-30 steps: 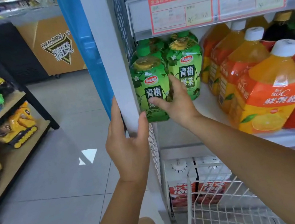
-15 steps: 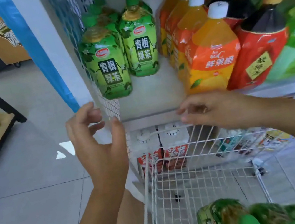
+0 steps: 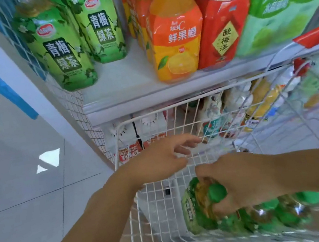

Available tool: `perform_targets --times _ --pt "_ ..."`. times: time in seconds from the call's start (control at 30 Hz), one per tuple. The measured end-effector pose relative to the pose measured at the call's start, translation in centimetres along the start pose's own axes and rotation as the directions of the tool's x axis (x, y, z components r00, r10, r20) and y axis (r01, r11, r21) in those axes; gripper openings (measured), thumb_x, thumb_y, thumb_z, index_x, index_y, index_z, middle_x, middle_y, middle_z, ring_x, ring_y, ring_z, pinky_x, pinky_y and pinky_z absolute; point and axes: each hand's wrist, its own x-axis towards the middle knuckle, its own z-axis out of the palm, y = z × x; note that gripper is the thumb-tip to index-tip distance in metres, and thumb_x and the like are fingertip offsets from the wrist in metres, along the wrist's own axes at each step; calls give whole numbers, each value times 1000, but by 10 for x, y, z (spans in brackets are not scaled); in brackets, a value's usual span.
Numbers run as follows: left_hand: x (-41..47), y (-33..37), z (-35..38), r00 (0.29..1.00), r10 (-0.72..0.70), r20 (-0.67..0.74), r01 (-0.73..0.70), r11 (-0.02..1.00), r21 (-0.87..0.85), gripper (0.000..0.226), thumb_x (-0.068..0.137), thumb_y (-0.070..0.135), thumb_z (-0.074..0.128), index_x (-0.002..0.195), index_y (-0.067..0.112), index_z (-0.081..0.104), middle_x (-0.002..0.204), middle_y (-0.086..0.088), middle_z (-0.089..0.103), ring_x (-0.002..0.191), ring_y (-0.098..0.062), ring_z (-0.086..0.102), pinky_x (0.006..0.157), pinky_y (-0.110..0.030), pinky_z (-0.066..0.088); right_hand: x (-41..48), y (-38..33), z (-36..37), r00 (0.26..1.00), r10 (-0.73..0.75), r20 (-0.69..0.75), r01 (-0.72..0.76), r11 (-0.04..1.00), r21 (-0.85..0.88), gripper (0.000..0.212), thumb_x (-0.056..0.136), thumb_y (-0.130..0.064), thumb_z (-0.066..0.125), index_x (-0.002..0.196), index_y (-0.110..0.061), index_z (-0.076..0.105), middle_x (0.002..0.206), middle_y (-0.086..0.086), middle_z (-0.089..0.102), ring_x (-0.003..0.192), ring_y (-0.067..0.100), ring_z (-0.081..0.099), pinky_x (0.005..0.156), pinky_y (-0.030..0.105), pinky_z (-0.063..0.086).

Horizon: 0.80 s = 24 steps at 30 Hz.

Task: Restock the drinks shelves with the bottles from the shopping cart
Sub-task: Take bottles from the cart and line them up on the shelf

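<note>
A white wire shopping cart (image 3: 148, 213) stands in front of the drinks shelf (image 3: 127, 88). Several green tea bottles lie in it at the lower right. My right hand (image 3: 242, 178) is closed around the neck of one green tea bottle (image 3: 200, 205), just above its green cap. My left hand (image 3: 161, 160) hovers over the cart's far left corner, fingers spread and holding nothing. On the shelf stand two green tea bottles (image 3: 59, 46), orange juice bottles (image 3: 175, 31), red plum drink bottles (image 3: 224, 32) and pale green bottles (image 3: 282, 5).
A white upright post with wire mesh (image 3: 27, 79) bounds the shelf on the left. Below the shelf, cartons (image 3: 130, 142) and more bottles show through the cart's wires. A red cart handle (image 3: 317, 35) is at right. Grey tiled floor (image 3: 17, 186) lies to the left.
The view has tilted down toward the cart. My right hand dropped from the cart's rim onto a green tea bottle and closed on it. My left hand moved right, over the cart.
</note>
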Motion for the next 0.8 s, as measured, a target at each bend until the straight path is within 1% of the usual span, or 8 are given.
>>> perform_targets --times 0.13,0.23,0.3,0.43,0.57,0.63,0.7,0.8 --pt "-3 -10 -7 959 -44 279 12 993 115 92 83 -1 66 148 45 21 156 16 31 139 -1 31 117 -33 29 3 12 -10 987 16 -159 18 977 210 30 76 -40 72 94 -30 50 62 -19 56 51 -2 47 53 19 38" --pt "-5 -8 -7 947 -32 321 -6 993 116 94 74 8 82 139 48 27 139 19 48 120 7 48 102 -14 37 6 12 -30 970 -41 -238 106 958 267 30 70 -25 79 90 -29 57 69 -14 63 56 0 52 57 20 43" --pt "-7 -3 -8 977 30 209 -21 999 -46 87 68 4 86 127 46 38 122 19 60 106 12 58 93 -9 43 2 8 -50 951 -74 -299 172 933 316 31 69 -15 80 90 -26 61 75 -3 67 60 4 55 57 24 46" --pt "-18 16 -21 971 76 -228 -146 940 -309 87 56 0 91 126 34 52 116 12 70 106 -1 65 88 -18 51 -7 -1 -94 886 -76 -457 319 815 483 32 72 -2 77 96 -20 67 74 -5 64 60 -2 54 55 12 43" --pt "-42 48 -48 811 62 -582 -284 911 -299 78 42 21 97 107 41 58 94 33 70 89 13 65 73 -6 48 -11 2 -113 706 77 -704 463 702 541 50 67 -47 76 112 -39 58 84 -12 55 74 3 53 69 20 41" --pt "-55 63 -64 710 62 -701 -337 905 -260 69 49 17 91 96 46 50 76 52 57 77 30 55 63 4 40 -10 -3 -105 738 72 -671 436 709 555 79 55 -68 75 126 -52 44 108 -30 57 101 -3 57 83 22 45" --pt "-63 74 -81 645 105 -757 -367 911 -187 66 53 18 89 99 46 51 79 52 57 79 30 55 63 5 39 1 -20 -98 737 3 -676 469 718 515 94 55 -59 83 133 -54 32 126 -36 51 119 -11 49 93 11 43" --pt "-67 77 -103 568 139 -811 -352 932 -86 79 49 30 93 119 40 58 101 31 69 93 12 64 76 -6 49 29 -47 -105 567 72 -821 553 705 444 76 57 -38 82 120 -49 41 110 -48 53 102 -25 50 76 -5 37"
